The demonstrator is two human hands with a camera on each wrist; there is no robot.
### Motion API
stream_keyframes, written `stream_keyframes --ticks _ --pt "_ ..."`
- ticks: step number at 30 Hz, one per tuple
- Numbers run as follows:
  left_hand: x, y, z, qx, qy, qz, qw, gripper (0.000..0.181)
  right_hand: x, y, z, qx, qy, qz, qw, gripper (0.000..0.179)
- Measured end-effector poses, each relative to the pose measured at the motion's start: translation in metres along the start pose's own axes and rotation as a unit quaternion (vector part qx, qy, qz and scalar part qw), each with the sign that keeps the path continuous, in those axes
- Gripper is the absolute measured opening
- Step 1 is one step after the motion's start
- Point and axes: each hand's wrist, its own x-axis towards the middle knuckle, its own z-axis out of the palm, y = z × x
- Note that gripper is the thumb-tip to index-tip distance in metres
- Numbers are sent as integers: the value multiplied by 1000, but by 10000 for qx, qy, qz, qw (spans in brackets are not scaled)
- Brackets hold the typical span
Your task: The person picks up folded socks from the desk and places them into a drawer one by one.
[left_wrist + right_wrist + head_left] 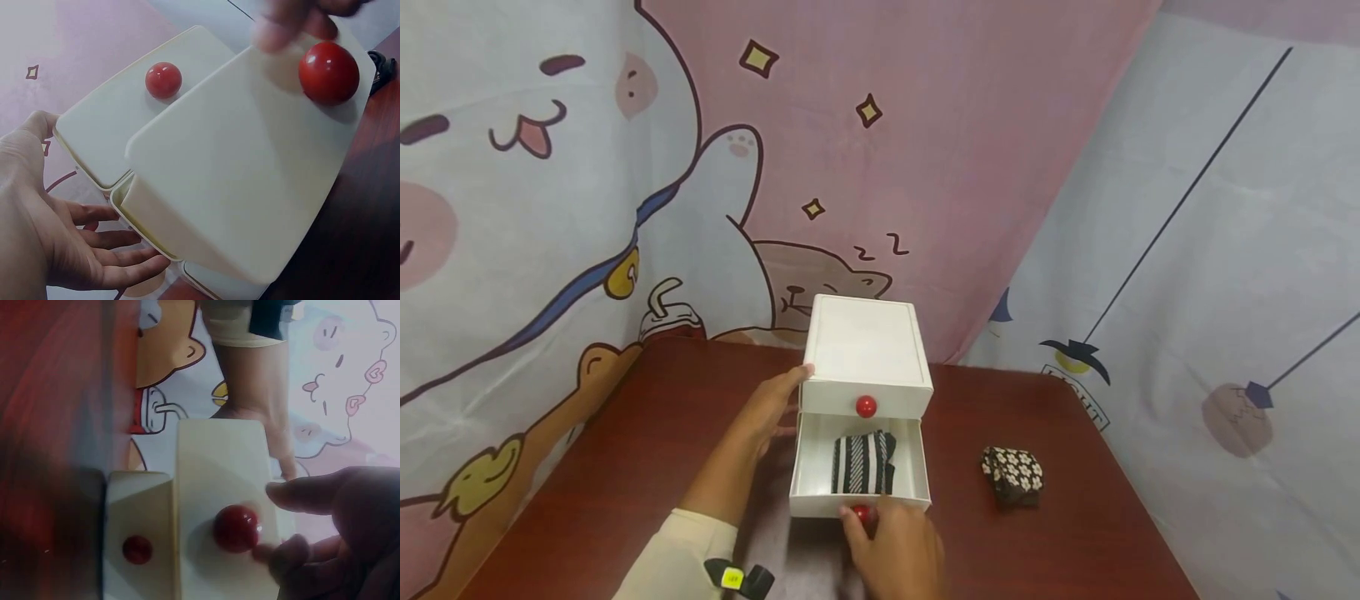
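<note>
A white drawer cabinet (867, 337) with red knobs stands on the table, its middle drawer (820, 505) pulled out. Inside lies a folded dark-and-white striped cloth bundle, like rolled socks (862, 463). My left hand (769, 410) rests against the cabinet's left side; in the left wrist view its thumb is at the upper corner and its fingers extend along the side. At the drawer front is my right hand (898, 546). The right wrist view shows its thumb near the drawer's upper edge and its bent fingers beside the red knob (236, 529), apart from each other.
To the right of the cabinet, a folded black-and-cream flowered bundle, like socks (1013, 475), lies on the dark red-brown table (692, 408). A lower drawer with its own red knob (137, 550) is closed. Printed cloth (970, 167) hangs behind the table.
</note>
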Motion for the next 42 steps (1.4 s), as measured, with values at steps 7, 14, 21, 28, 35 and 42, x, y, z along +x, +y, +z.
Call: stream_keyframes --ticks 7,14,21,28,35,42 --pt "2 -2 -1 5 9 -28 10000 80 0 5 10 -84 -244 186 9995 46" --pt "0 -2 -2 5 5 -58 10000 81 -1 5 15 30 -194 140 9997 48" --pt "0 -2 -3 31 34 -38 10000 81 1 4 19 23 -60 72 10000 48" --pt "1 -2 -4 53 13 -35 10000 82 7 5 25 64 95 -28 9999 45" --pt "1 -1 -2 -190 55 -65 9998 83 19 7 28 3 487 -246 9985 41" --pt "1 0 -2 -156 35 -37 9999 81 31 7 32 2 461 -148 9988 42"
